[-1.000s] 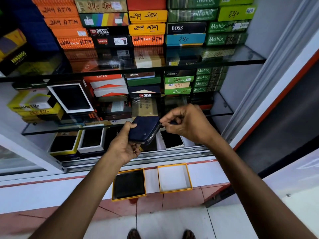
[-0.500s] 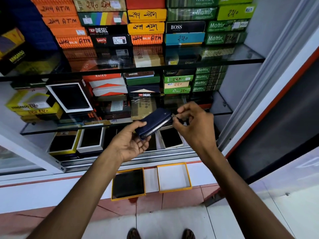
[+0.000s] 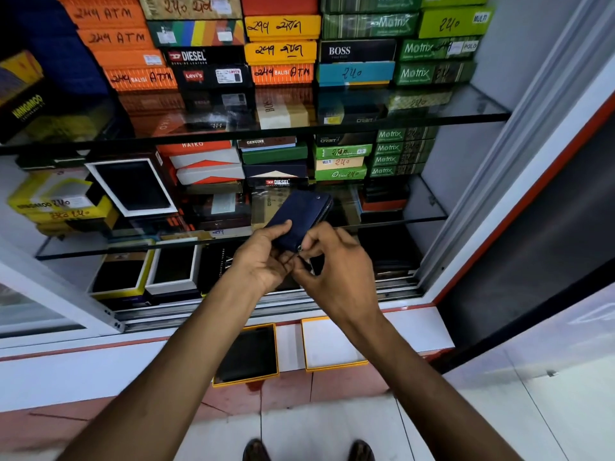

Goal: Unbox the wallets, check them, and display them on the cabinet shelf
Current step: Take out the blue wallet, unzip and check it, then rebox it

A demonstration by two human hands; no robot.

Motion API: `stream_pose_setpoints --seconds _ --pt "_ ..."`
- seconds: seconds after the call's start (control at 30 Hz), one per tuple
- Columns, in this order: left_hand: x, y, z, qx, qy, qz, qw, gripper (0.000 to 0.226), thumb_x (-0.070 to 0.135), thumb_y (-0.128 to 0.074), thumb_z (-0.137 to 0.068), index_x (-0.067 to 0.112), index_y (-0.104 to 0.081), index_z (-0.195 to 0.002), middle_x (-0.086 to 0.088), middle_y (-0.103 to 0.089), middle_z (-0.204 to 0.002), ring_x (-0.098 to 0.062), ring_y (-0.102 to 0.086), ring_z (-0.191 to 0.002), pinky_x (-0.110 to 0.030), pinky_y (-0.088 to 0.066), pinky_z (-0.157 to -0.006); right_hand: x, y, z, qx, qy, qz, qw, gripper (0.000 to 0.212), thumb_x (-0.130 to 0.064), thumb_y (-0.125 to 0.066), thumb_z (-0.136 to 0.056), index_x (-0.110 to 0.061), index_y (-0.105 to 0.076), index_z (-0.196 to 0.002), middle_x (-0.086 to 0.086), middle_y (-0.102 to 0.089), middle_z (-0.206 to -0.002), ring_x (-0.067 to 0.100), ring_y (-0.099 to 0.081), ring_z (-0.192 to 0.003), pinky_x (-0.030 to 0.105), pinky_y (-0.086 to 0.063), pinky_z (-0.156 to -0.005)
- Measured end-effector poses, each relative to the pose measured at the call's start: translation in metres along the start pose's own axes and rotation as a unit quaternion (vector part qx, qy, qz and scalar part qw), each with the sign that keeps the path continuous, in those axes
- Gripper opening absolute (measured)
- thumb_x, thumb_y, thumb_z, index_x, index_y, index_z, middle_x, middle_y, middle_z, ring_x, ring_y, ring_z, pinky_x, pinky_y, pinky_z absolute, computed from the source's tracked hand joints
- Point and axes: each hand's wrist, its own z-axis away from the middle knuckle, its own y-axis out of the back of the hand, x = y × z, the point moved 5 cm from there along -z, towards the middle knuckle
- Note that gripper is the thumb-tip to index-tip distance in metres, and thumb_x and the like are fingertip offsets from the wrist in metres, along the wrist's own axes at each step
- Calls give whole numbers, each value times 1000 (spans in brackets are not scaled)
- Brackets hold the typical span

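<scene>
Left hand (image 3: 266, 257) grip clamps navy wallet (image 3: 301, 216) — right hand (image 3: 336, 271) pinches zipper pull.

Single head-worn wide-angle view, looking forward and steeply down onto the glass-shelved cabinet (image 3: 432, 119). Close to the cabinet: shelves fill the upper frame, ledge below them, floor tiles and shoe tips nearest the lens at the bottom edge. Forearms entering from below toward the cabinet. Straight lines bowed near the edges.

The hands (image 3: 299, 261) cover the blue wallet's (image 3: 301, 214) near corner; the top boxes (image 3: 283, 3) are cut off by the edge.
</scene>
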Motion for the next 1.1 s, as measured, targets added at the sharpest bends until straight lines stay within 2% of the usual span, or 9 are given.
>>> stream_pose_setpoints --seconds 0.13,0.27,0.47,0.6,0.7,0.77,0.87,0.97,1.1 --pt "0 0 -2 -25 -6 22 999 19 14 -70 -80 12 -63 -97 -4 -74 -69 -13 -69 -57 -21 -54 -53 3 8 0 30 -9 -8 999 33 -33 -76 -72 -28 -49 -91 -14 -69 -78 4 -64 -87 33 -55 -61" --pt "0 -2 1 -67 1 18 998 55 23 -73 -77 10 -56 -128 -10 -68 -115 -20 -69 -83 -33 -54 -79 2 12 2 59 -7 -15 998 36 -38 -75 -74 -30 -44 -90 -14 -71 -78 1 -61 -91 31 -54 -62" --pt "0 -4 7 -98 5 0 995 68 35 -72 -72 11 -53 -133 -9 -66 -118 -24 -68 -92 -30 -57 -56 2 19 5 99 1 -34 994 34 -35 -73 -75 -28 -42 -89 -13 -69 -79 -1 -58 -87 29 -52 -62" --pt "6 3 6 -104 -26 -23 994 72 31 -73 -71 12 -48 -136 -11 -64 -126 -24 -65 -99 -42 -55 -77 4 29 3 123 25 -32 992 31 -29 -73 -75 -20 -46 -87 -11 -65 -80 9 -62 -83 32 -53 -63" --pt "11 9 8 -118 -43 -60 990 55 27 -70 -71 13 -55 -122 -5 -73 -99 -17 -69 -79 -36 -55 -70 7 39 0 131 42 -14 990 31 -27 -74 -77 -22 -44 -87 -12 -65 -82 7 -59 -81 22 -47 -64" --pt "15 17 7 -116 -46 -91 988 33 26 -66 -77 15 -58 -108 -1 -73 -83 -14 -68 -69 -32 -51 -62 11 47 -2 134 46 -4 990 29 -25 -74 -78 -19 -47 -86 -14 -65 -82 9 -58 -81 24 -46 -62" --pt "21 30 7 -136 -59 -134 980 16 21 -59 -85 18 -62 -101 0 -72 -84 -13 -68 -67 -32 -50 -62 20 59 -6 129 53 8 990 30 -27 -74 -81 -17 -47 -88 -14 -69 -86 8 -58 -86 22 -44 -65" --pt "27 38 11 -185 -65 -169 966 31 21 -71 -72 18 -67 -103 1 -76 -91 -13 -72 -75 -30 -57 -58 24 61 -10 94 80 9 992 33 -29 -76 -83 -19 -46 -90 -14 -71 -89 12 -63 -90 29 -49 -68" --pt "36 45 13 -251 -59 -257 931 76 32 -92 -50 15 -64 -118 -5 -72 -115 -16 -69 -101 -30 -59 -75 24 54 -16 64 123 28 990 34 -33 -73 -86 -25 -40 -91 -13 -66 -90 16 -59 -87 37 -51 -67"
